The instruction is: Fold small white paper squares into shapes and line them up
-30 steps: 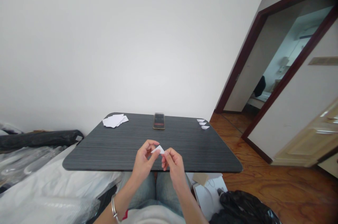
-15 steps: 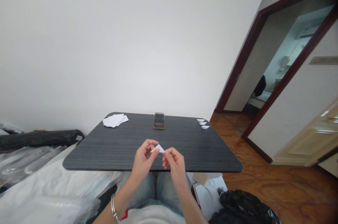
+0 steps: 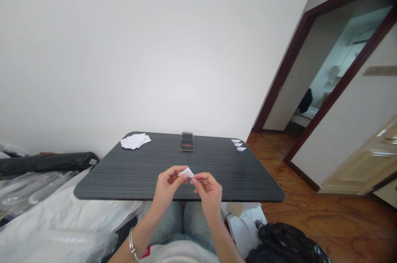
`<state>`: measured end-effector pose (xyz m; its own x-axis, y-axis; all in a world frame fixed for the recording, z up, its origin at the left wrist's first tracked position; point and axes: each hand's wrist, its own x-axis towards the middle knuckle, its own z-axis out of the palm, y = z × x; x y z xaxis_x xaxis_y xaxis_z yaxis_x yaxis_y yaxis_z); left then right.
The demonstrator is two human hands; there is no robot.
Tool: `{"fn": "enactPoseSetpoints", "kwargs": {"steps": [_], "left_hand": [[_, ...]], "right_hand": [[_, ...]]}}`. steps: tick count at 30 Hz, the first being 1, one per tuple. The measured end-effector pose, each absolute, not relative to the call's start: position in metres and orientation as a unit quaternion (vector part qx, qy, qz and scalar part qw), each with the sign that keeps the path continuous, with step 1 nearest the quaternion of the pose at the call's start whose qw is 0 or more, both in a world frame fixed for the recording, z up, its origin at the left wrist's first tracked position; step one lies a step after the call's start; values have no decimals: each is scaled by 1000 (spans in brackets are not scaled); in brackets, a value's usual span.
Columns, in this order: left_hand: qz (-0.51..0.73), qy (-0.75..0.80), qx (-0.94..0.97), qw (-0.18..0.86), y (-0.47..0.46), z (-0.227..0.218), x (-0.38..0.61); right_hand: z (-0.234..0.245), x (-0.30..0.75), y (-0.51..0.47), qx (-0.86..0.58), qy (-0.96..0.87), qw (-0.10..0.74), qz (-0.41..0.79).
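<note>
Between my two hands is a small white folded paper triangle [image 3: 187, 171], held above the near part of the dark table [image 3: 149, 168]. My left hand [image 3: 169, 180] pinches its left side between thumb and fingers. The thumb and forefinger of my right hand [image 3: 207, 188] are closed on its right corner. A stack of loose white paper sheets [image 3: 134, 142] lies at the table's far left corner. Several small folded white papers [image 3: 238, 144] lie in a column at the far right corner.
A phone [image 3: 187, 142] sits at the table's back middle near the white wall. Plastic-wrapped goods [image 3: 46, 221] and a black roll [image 3: 46, 163] lie to the left. A black plastic bag [image 3: 288, 242] and white boxes [image 3: 245, 230] are on the floor at right.
The paper triangle has shifted slightly up and is turned a little. My right hand has moved slightly to the right, its fingers still on the corner. Nothing else on the table has moved.
</note>
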<state>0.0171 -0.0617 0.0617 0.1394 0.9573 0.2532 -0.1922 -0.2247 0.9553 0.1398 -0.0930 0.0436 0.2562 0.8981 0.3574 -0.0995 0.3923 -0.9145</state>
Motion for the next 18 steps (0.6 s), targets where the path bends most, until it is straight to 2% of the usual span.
{"fn": "enactPoseSetpoints", "kwargs": {"steps": [6, 12, 18], "left_hand": [[562, 342, 547, 518, -63, 62, 18], [580, 350, 527, 514, -64, 60, 19], [576, 354, 505, 537, -63, 62, 20]], "right_hand": [[40, 139, -90, -387, -469, 700, 373], [35, 138, -82, -364, -401, 701, 464], [38, 138, -82, -362, -383, 698, 485]]}}
